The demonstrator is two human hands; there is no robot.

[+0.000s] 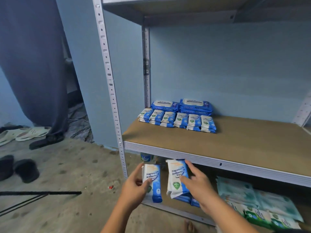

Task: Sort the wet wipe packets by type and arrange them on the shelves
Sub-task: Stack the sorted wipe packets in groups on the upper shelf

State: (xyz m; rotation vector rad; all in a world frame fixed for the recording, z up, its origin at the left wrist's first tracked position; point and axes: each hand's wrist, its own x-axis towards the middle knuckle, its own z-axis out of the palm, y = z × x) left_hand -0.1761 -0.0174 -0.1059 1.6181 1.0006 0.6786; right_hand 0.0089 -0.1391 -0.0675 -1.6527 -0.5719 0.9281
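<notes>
Below the front rail of the brown board middle shelf [235,145], you hold two packets side by side, one in each hand. Your left hand [134,184] grips a slim white-and-blue plastic wipe packet [154,175] printed "Fragrance Free Antibacterial". It stands upright, with your thumb across its front and your fingers [141,166] curled round its left edge. Your right hand [198,185] grasps a second white-and-blue packet [175,174] with the same print, tilted slightly. Your thumb lies on its front and your fingers wrap its right edge. Its lower end hangs just over a few blue-edged packets [183,198] lying on the lower shelf [168,210]; you cannot tell from this view whether it touches them.

Up on the middle shelf, near the back left, six short stacks of matching small packets [178,121] lie in a row. Two piles of larger dark blue wipe packs [181,105] sit right behind them against the pale blue wall.

To your right on the lower shelf lie pale teal packets [239,192] and, nearer you, green-and-white packets [262,216]. A clear bottle with a blue label [145,158] stands at that shelf's back left, behind the packet in your left hand. Pale sandals [32,132] and dark slippers [25,170] lie on the sandy floor [75,165] to your left.
</notes>
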